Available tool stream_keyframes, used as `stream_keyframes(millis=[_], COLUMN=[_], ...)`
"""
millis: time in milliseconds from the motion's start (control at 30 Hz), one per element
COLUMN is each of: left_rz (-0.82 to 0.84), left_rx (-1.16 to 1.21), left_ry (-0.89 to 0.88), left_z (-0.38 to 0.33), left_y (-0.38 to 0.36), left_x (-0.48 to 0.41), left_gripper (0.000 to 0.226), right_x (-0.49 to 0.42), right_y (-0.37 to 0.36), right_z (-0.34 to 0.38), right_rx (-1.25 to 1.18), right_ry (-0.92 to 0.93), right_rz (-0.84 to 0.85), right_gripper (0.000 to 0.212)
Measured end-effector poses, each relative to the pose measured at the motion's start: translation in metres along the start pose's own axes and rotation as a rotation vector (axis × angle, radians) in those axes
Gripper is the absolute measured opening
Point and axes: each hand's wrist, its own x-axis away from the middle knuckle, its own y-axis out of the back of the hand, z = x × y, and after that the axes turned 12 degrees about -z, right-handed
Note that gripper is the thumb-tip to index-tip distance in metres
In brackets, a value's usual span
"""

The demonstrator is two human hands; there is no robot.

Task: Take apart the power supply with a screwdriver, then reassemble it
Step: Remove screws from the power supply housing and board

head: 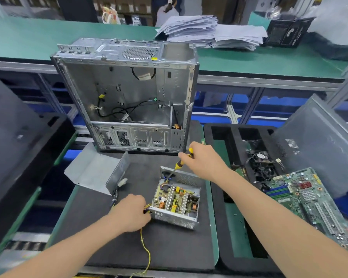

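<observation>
The open power supply (pixel 176 199) lies on the black mat (pixel 169 247) of the worktop, in the lower centre of the frame. The left hand (pixel 131 212) grips its left corner, where the wires come out. The right hand (pixel 204 159) is closed around the screwdriver (pixel 179 163), whose tip points down into the far corner of the supply. The cover (pixel 94 173) lies at the left, and the case (pixel 127 93) stands behind.

The single head-worn camera is looking forward and down from above the person's own forearms, which are entering from the lower left and lower right corners. It is sitting close over the black mat (pixel 169 247), with the open power supply (pixel 177 203) just below frame centre and the computer case (pixel 129 93) standing above it. Wide-angle bending is curving the green bench (pixel 48 37) along the upper edge.
</observation>
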Motion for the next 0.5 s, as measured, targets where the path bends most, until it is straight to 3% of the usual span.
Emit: stream_keyframes(millis=[133, 333, 400, 500], left_rz=[0.224, 0.025, -0.076, -0.229], left_rx=[0.302, 0.845, 0.859, 0.684], left_ry=[0.144, 0.371, 0.382, 0.308], left_z=[-0.006, -0.004, -0.010, -0.024], left_y=[-0.002, -0.015, -0.017, -0.018], left_x=[0.007, 0.005, -0.003, -0.010], left_gripper=[0.030, 0.019, 0.020, 0.027], right_x=[0.002, 0.009, 0.009, 0.008], right_y=[-0.002, -0.006, -0.004, -0.003], right_z=[-0.012, -0.029, -0.034, -0.038], right_rx=[0.005, -0.004, -0.045, -0.139], right_ry=[-0.041, -0.071, -0.101, -0.168], right_rz=[0.167, 0.202, 0.183, 0.136], right_gripper=[0.032, 0.036, 0.036, 0.039])
